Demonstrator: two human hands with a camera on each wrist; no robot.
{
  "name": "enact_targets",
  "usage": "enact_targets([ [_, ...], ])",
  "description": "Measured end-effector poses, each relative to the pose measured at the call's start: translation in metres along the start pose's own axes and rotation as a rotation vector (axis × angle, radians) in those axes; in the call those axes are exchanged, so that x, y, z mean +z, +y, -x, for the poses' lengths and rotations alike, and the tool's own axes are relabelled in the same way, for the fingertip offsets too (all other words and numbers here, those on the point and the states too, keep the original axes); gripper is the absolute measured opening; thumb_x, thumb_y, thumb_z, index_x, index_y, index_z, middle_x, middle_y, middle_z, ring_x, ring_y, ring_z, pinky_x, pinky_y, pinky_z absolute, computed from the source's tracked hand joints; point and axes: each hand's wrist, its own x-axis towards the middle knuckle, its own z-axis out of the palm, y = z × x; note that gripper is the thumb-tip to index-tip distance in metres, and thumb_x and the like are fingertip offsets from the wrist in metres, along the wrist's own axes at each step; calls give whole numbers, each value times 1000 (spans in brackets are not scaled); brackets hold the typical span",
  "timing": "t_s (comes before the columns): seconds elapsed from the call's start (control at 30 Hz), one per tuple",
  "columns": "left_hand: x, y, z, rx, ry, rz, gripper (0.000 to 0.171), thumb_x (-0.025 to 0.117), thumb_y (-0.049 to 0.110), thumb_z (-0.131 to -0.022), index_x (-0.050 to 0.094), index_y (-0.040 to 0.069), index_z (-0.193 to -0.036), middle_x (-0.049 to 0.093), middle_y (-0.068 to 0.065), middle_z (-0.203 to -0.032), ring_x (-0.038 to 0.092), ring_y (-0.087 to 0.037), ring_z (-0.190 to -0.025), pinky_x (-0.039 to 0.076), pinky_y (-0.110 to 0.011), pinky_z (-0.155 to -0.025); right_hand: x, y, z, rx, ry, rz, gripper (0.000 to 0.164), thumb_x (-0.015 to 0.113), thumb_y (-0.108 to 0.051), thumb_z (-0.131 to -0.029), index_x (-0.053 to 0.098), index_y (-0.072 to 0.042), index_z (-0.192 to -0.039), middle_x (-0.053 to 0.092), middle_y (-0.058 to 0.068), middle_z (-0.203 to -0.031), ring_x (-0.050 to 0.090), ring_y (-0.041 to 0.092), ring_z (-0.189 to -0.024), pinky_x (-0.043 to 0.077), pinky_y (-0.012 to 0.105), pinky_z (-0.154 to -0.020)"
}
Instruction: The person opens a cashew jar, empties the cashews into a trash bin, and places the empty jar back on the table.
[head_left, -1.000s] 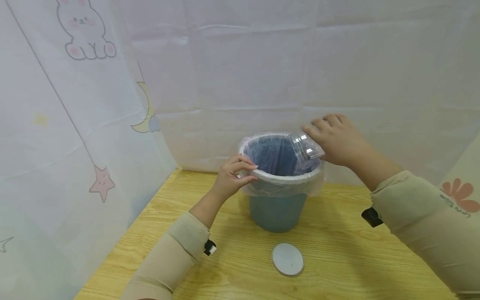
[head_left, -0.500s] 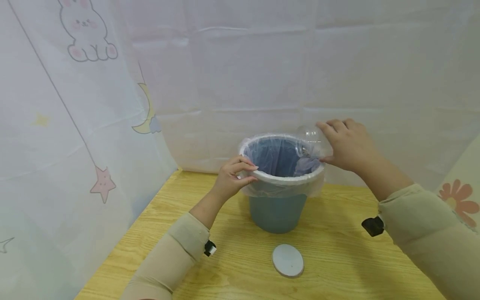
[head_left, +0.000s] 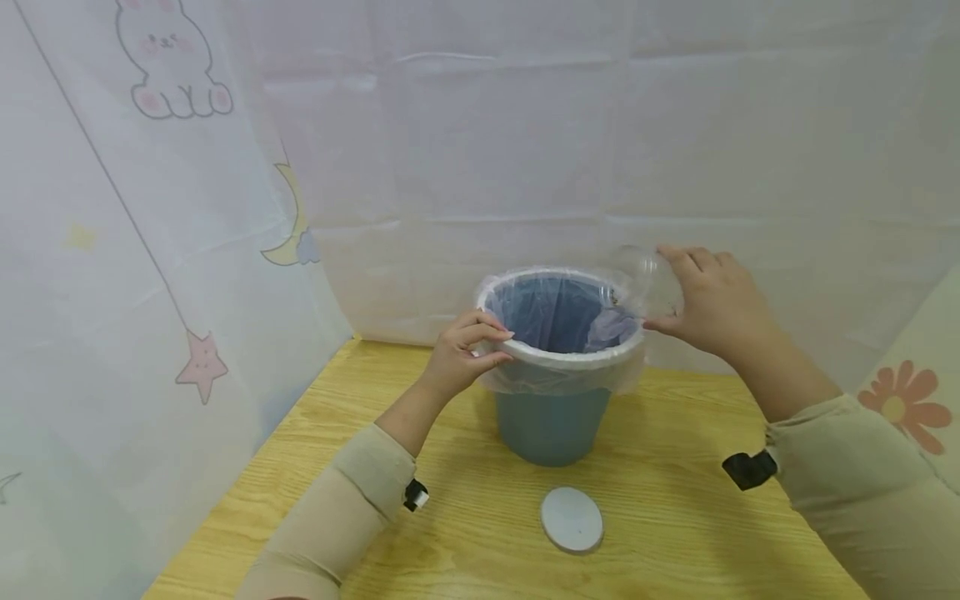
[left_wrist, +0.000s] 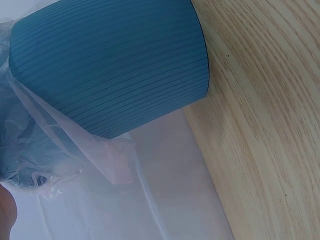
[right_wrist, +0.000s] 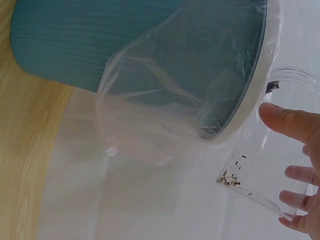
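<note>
A blue-green trash can [head_left: 551, 425] with a white rim stands on the wooden table, lined with a thin clear bag [right_wrist: 150, 100] folded over its rim. My left hand [head_left: 465, 350] pinches the rim at the can's left side, thumb outside and fingers over the top. At the far right of the rim, my right hand [head_left: 712, 300] grips a clear jar [right_wrist: 260, 165] tilted on its side, its mouth toward the can's opening. Brown crumbs cling near the jar's base, and a dark clump [right_wrist: 272, 87] sits by its mouth. The can's bottom inside is hidden.
A round white lid [head_left: 572, 519] lies flat on the wooden table [head_left: 450, 533] in front of the can. A pale sheet [head_left: 487, 150] hangs close behind, and another with cartoon prints [head_left: 180, 67] hangs at the left.
My right hand has drawn back to the right with the jar, turning so the jar lies closer to level. The left hand stays on the rim, and the lid has not moved.
</note>
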Motion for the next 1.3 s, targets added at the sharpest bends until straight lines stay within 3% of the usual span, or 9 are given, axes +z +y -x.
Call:
enact_targets([
  [0.47, 2, 2, -2, 15, -1, -36, 28, 79, -3, -63, 69, 0, -90, 60, -12, -91, 55, -25, -90, 49, -28, -79, 4, 18, 28, 104, 92, -227, 103, 84, -39, -61, 29, -1, -140, 40, 32, -128, 33, 53, -114, 26, 65, -90],
  [0.77, -2, 29, -10, 17, -1, -22, 27, 77, -10, -62, 67, -7, -87, 59, -18, -88, 55, -29, -86, 49, -29, -80, 11, 27, 47, 172, 55, -393, 104, 81, -42, -64, 24, -8, -144, 41, 27, -128, 38, 48, -111, 31, 65, -82],
  [1.0, 0, 7, -3, 25, 2, -21, 29, 78, -7, -62, 68, -3, -89, 60, -14, -90, 55, -26, -88, 49, -29, -79, 22, 33, 65, 283, -53, -541, 103, 76, -44, -71, 14, -12, -147, 34, 26, -136, 35, 49, -119, 33, 68, -82],
  [1.17, 0, 0, 0, 5, 4, -12, 27, 78, -2, -65, 69, 1, -91, 60, -10, -93, 55, -22, -91, 49, -29, -80, 35, 39, 75, 298, -91, -695, 98, 73, -37, -76, 8, -21, -148, 29, 20, -141, 29, 52, -123, 31, 68, -86],
  [1.3, 0, -1, 0, 5, 5, -5, 26, 78, 0, -67, 70, 2, -92, 60, -7, -94, 55, -20, -92, 49, -29, -79, 44, 41, 82, 278, -81, -806, 77, 72, -28, -79, 26, -15, -139, 26, 17, -140, 28, 54, -122, 30, 67, -89],
])
